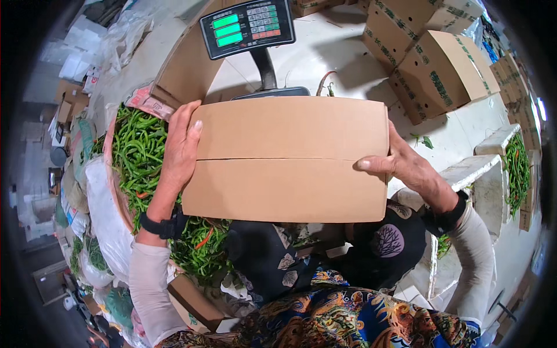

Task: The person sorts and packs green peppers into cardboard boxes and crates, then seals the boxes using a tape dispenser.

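Note:
A plain brown cardboard box (285, 130) is held level above my lap, its two top flaps meeting along a seam. My left hand (182, 143) grips its left end, the thumb at the top edge. At the right end my right hand (398, 161) has its thumb over the flap near the seam and its fingers behind the side. The box's underside and contents are hidden. Just beyond it stands a digital weighing scale, its display panel (248, 27) lit green and its platform (272, 92) mostly covered by the box.
Green chilli peppers (139, 148) heap in a pink-edged sack at my left. Printed cardboard cartons (439, 78) stand at the far right. White foam boxes (487, 174), one with green peppers (517, 174), are on my right. An upright cardboard panel (187, 56) rises left of the scale.

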The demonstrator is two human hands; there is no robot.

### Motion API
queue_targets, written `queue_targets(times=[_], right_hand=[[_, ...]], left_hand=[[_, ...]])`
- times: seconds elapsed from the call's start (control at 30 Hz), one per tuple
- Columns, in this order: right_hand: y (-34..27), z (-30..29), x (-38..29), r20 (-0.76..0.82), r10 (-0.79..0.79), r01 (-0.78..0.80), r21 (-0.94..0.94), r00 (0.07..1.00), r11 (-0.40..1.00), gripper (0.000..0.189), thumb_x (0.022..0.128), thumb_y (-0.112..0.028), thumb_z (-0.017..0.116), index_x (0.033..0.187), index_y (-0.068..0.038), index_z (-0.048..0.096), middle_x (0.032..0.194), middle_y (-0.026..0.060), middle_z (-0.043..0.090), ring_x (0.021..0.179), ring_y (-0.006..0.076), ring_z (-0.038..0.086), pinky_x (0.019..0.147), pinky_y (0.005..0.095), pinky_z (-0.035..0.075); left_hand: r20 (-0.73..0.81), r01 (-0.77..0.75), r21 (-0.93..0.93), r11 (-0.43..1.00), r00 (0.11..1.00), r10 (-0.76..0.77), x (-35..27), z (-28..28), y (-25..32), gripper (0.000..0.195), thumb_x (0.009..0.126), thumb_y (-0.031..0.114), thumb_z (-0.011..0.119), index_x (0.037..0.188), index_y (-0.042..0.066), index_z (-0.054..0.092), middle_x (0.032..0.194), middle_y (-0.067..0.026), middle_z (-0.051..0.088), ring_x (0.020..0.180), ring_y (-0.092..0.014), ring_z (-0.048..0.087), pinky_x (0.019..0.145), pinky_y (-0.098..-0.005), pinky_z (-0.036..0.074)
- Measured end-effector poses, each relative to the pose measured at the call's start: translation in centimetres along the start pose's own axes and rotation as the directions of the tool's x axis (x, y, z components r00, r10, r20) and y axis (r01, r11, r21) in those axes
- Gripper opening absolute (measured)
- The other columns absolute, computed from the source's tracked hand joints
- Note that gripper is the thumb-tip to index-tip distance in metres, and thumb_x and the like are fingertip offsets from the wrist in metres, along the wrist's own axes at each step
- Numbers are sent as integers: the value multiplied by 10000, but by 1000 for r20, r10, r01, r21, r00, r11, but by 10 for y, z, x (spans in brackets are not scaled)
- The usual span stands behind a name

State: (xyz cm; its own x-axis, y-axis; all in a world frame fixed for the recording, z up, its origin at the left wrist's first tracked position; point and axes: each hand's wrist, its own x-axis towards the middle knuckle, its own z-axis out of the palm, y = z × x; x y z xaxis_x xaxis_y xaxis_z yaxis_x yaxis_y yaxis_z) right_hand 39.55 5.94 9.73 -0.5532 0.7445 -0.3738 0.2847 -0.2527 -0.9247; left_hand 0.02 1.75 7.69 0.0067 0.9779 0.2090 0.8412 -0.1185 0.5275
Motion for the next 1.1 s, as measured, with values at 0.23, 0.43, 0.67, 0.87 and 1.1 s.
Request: queue_targets(times=[0.23, 0.43, 0.67, 0.87, 1.1], right_hand=[[10, -13, 4, 118, 32, -25, -55, 992, 998, 1127, 752, -374, 755, 1502, -63, -27, 1501, 194, 220, 1411, 298, 181, 1138, 386, 176], [25, -19, 11, 114, -47, 45, 17, 992, 999, 1006, 876, -500, 576, 1496, -87, -101, 1522, 185, 181, 1420, 293, 164, 1131, 383, 204], [35, -22, 18, 83, -191, 199, -92, 978, 976, 878, 923, -459, 510, 1490, -25, 0, 1509, 241, 166, 1414, 330, 177, 1138, 378, 185], [44, -31, 14, 166, -169, 190, -119, 972, 975, 963, 892, -461, 574, 1482, -8, -37, 1503, 251, 169, 1415, 335, 171, 1143, 382, 174], [191, -136, 45, -317, 39, -240, -626, 947, 742, 799, 695, -494, 762, 1243, 21, 492, 1212, 198, 561, 1095, 364, 551, 922, 440, 450]], left_hand=[[65, 54, -73, 996, 997, -49, -3, -2, 3, 471, 948, 291, 438, 1319, 2, 408, 1321, -177, 406, 1272, -301, 363, 1083, -371, 269], [84, 36, 45, 998, 996, -39, 6, -5, 4, 475, 953, 305, 435, 1308, -8, 404, 1295, -185, 416, 1246, -309, 383, 1079, -374, 272], [90, 136, -113, 984, 988, -126, 6, 2, 12, 455, 963, 306, 423, 1292, -8, 408, 1264, -166, 426, 1223, -274, 397, 1057, -359, 288], [119, 220, -36, 975, 969, -215, 11, 2, 4, 431, 975, 328, 400, 1251, -3, 423, 1197, -136, 475, 1163, -251, 439, 1030, -342, 310], [105, 214, -88, 973, 973, -204, 17, 4, 9, 394, 989, 310, 376, 1228, 2, 430, 1215, -133, 476, 1182, -244, 436, 1029, -326, 306]])
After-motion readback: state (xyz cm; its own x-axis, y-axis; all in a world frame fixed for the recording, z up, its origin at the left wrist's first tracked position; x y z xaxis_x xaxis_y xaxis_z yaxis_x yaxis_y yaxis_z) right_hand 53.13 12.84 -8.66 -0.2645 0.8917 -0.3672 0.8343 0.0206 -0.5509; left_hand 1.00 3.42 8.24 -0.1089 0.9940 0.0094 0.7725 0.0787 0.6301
